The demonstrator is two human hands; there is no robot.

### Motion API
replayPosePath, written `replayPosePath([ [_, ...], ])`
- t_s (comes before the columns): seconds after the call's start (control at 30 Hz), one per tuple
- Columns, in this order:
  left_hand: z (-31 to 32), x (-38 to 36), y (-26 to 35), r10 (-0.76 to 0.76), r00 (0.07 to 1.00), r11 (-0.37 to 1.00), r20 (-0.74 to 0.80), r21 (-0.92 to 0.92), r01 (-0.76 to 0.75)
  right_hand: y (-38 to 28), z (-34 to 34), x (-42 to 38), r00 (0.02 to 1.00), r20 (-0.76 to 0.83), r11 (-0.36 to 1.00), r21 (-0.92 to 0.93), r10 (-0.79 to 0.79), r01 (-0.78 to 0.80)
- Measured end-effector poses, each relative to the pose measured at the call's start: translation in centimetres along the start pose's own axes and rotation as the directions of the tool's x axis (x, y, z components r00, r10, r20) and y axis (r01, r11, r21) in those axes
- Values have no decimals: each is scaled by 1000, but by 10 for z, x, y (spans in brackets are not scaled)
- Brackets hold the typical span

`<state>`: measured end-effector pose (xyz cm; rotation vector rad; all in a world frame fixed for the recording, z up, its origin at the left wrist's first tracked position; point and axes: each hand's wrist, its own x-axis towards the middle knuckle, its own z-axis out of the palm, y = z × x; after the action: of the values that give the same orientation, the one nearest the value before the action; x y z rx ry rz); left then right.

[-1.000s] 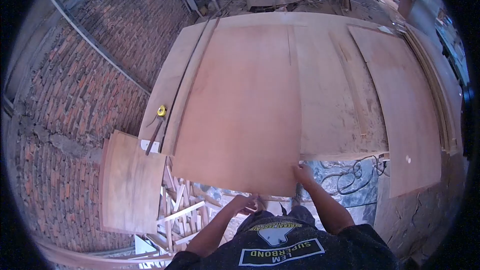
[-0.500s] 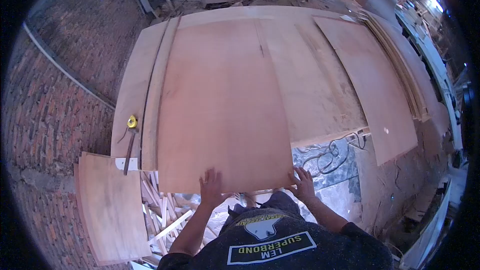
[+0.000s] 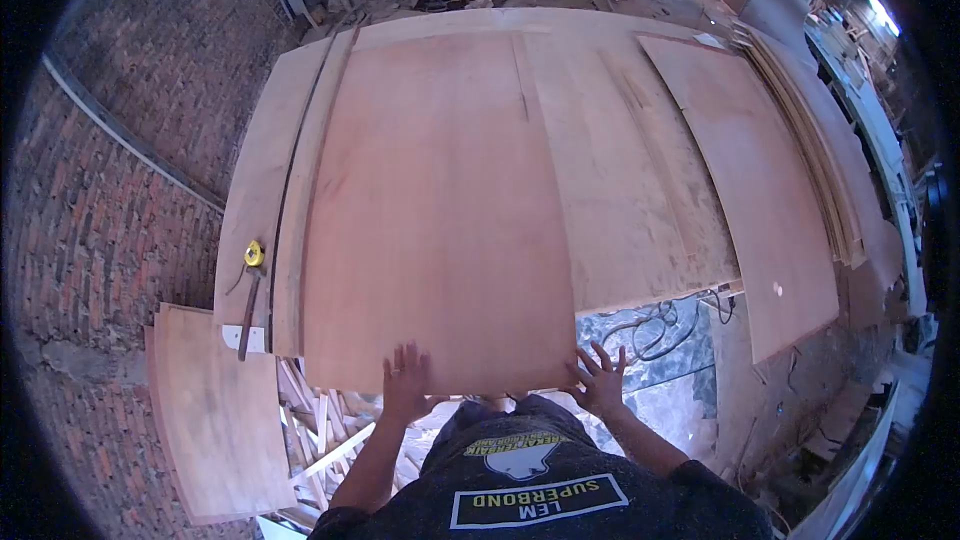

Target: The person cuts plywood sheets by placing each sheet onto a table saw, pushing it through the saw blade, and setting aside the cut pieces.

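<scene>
A large reddish-brown plywood sheet (image 3: 435, 210) lies lengthwise on the pale work surface (image 3: 630, 210), its near end overhanging toward my body. My left hand (image 3: 406, 385) rests at this near edge, fingers stretched flat on the top face. At the near right corner is my right hand (image 3: 600, 380), with fingers spread and thumb side against the sheet. Whether either thumb reaches under the sheet is hidden. Along the sheet's left side runs a long wooden strip (image 3: 300, 240). Further left lie a yellow tape measure (image 3: 254, 253) and a dark-handled tool (image 3: 248, 315).
Another reddish sheet (image 3: 770, 190) lies at right beside stacked thin boards (image 3: 805, 140). Wood offcuts (image 3: 325, 440) and a leaning panel (image 3: 225, 410) are at lower left. A cable (image 3: 650, 325) loops below the table's front edge. A brick wall (image 3: 110, 220) stands left.
The sheet has slid slightly away from me, with less overhang at the near edge. My right hand's fingers have spread wider. The camera view has shifted a little.
</scene>
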<state>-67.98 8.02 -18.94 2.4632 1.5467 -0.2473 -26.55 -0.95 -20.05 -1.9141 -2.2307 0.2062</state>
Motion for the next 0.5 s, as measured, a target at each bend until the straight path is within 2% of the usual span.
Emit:
replayPosePath([
  [0.07, -6, 18, -5, -17, 999, 999, 36, 39, 15, 7, 4, 17, 1000, -9, 1000, -10, -4, 4],
  [0.17, -9, 45, -14, -18, 1000, 999, -6, 30, 18, 16, 8, 42, 999, -50, 1000, -22, -3, 2],
  [0.3, -29, 79, -18, -46, 999, 999, 29, 27, 45, 32, 4, 76, 1000, -12, 1000, -3, -1, 1],
  [0.4, -23, 100, -33, -5, 999, 999, -47, 50, 7, 37, 5, 101, 998, -58, 999, -48, -21, 18],
  [0.5, -37, 126, -35, -49, 999, 998, 22, 43, 48, 42, 1, 124, 997, -82, 1000, 4, -13, 14],
])
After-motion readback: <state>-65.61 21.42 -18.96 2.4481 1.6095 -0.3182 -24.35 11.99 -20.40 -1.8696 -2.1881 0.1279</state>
